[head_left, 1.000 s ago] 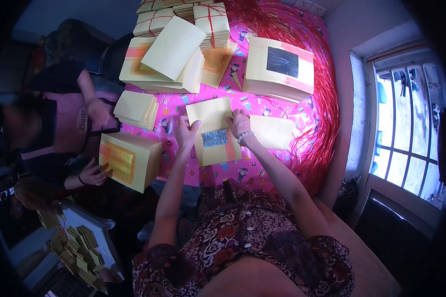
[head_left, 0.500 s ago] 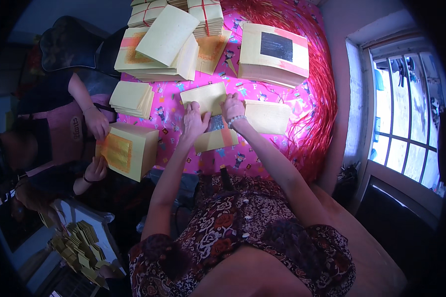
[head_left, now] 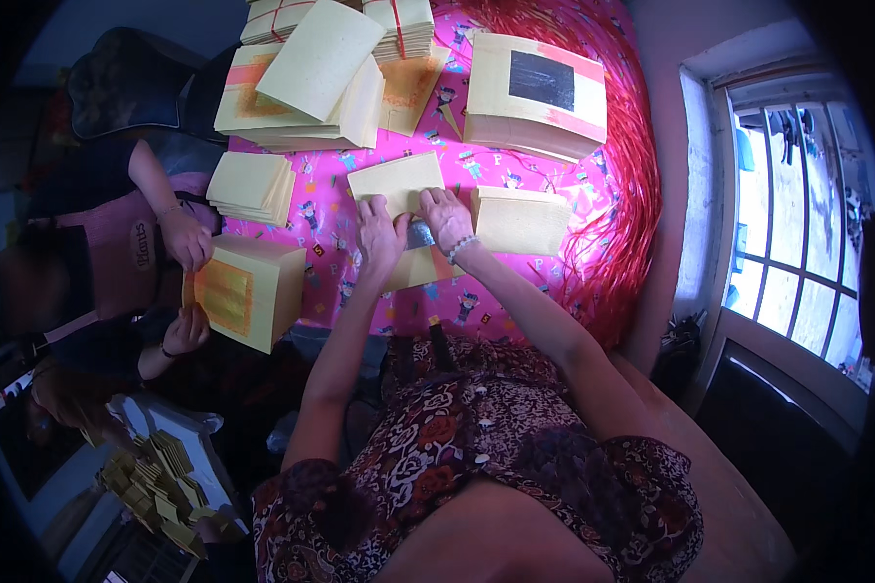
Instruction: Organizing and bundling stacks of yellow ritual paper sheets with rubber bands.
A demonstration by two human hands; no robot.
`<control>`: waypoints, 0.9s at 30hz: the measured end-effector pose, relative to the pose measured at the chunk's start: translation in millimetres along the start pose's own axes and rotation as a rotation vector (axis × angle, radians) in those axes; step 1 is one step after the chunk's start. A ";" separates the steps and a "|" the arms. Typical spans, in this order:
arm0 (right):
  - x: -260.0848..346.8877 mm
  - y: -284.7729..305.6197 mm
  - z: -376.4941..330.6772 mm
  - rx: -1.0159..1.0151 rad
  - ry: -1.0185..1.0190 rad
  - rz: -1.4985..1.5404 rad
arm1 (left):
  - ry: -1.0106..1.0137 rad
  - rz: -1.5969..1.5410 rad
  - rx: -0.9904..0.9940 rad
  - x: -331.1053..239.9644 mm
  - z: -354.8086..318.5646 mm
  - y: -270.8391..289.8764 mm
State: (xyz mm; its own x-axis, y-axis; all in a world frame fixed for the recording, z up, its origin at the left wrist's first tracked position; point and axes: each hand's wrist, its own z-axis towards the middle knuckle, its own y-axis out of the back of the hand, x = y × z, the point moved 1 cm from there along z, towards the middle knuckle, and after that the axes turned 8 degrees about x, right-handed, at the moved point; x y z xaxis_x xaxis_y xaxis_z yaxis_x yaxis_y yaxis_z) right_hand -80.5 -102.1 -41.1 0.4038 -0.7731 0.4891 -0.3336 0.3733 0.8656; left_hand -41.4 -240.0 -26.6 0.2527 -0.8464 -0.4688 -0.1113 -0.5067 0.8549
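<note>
A yellow paper sheet (head_left: 399,175) lies in front of me, its upper part folded over toward me. A silvery-grey patch (head_left: 419,235) shows between my hands on the lower part. My left hand (head_left: 382,233) has its fingers bent over the folded edge, the thumb pointing inward. Close beside it, my right hand (head_left: 445,222), with a beaded bracelet on the wrist, grips the same fold with curled fingers. Part of the lower sheet is hidden under both hands. Just right of them sits a small stack of folded yellow paper (head_left: 525,222).
A co-worker's hands (head_left: 187,243) hold a yellow paper stack with an orange patch (head_left: 226,299) at the left. More folded paper (head_left: 251,185) lies beyond it. Large paper stacks (head_left: 535,87) stand at the back. Red strands (head_left: 632,175) line the pink table's right edge.
My right hand has slid left along the fold, closer to my left hand. Less of the grey patch and lower sheet shows. The co-worker's hands stay on their paper.
</note>
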 end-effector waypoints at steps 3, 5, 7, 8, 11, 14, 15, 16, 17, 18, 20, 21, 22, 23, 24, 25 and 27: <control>-0.1 -4.2 -6.5 -0.048 0.020 -0.034 | -0.019 -0.030 -0.081 3.1 -6.7 -6.7; -1.1 -7.2 -9.7 -0.057 0.032 -0.028 | -0.046 -0.024 -0.138 5.6 -9.3 -9.4; -1.5 -6.4 -11.4 -0.066 0.045 -0.022 | -0.117 -0.064 -0.240 10.3 -12.5 -10.3; -2.4 -6.0 -10.8 -0.054 0.045 0.002 | -0.115 -0.064 -0.238 14.8 -13.1 -9.5; -3.9 -5.1 -9.8 -0.051 0.033 0.033 | -0.157 -0.329 -0.131 31.0 -6.4 -2.2; -0.8 -3.3 -13.7 -0.040 0.027 0.032 | -0.204 -0.534 0.016 42.2 -5.9 2.8; -1.4 -2.6 -12.6 -0.038 0.032 0.016 | -0.203 -0.512 0.029 42.7 -4.6 1.7; -0.7 -2.4 -12.6 -0.039 0.031 0.018 | -0.204 -0.510 0.030 42.9 -5.6 0.7; 0.3 -2.4 -12.7 -0.025 0.025 -0.007 | -0.225 -0.487 -0.002 42.4 -6.9 -0.5; 0.0 -2.4 -12.7 -0.013 0.016 -0.035 | -0.250 -0.465 -0.033 41.3 -6.8 -1.8; 0.6 -2.2 -12.3 -0.021 0.023 -0.052 | -0.248 -0.478 -0.042 41.9 -6.3 -2.0; 1.1 -2.4 -12.7 -0.026 0.037 -0.069 | -0.240 -0.491 -0.055 43.6 -7.4 -2.4; 1.2 -2.4 -12.8 -0.029 0.039 -0.069 | -0.242 -0.490 -0.058 44.6 -7.9 -3.3; 1.4 -2.6 -12.6 0.000 0.028 -0.085 | -0.212 -0.548 -0.029 45.6 -7.8 -4.7; 1.7 -2.5 -11.0 0.026 0.016 -0.100 | -0.184 -0.606 0.002 45.7 -6.3 -4.2; 1.1 -1.3 -10.1 0.020 0.018 -0.101 | -0.189 -0.604 -0.002 45.4 -5.1 -3.1; -0.5 1.4 -9.8 0.103 0.020 -0.047 | -0.140 -0.674 0.061 46.6 -4.4 -3.7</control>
State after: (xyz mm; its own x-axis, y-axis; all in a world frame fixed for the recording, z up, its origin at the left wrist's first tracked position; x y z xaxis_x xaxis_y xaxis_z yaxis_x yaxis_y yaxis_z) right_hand -72.9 -96.2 -39.1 0.4376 -0.7780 0.4507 -0.3987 0.2814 0.8728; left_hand -25.0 -276.9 -50.6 0.1593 -0.3548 -0.9213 -0.0288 -0.9345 0.3549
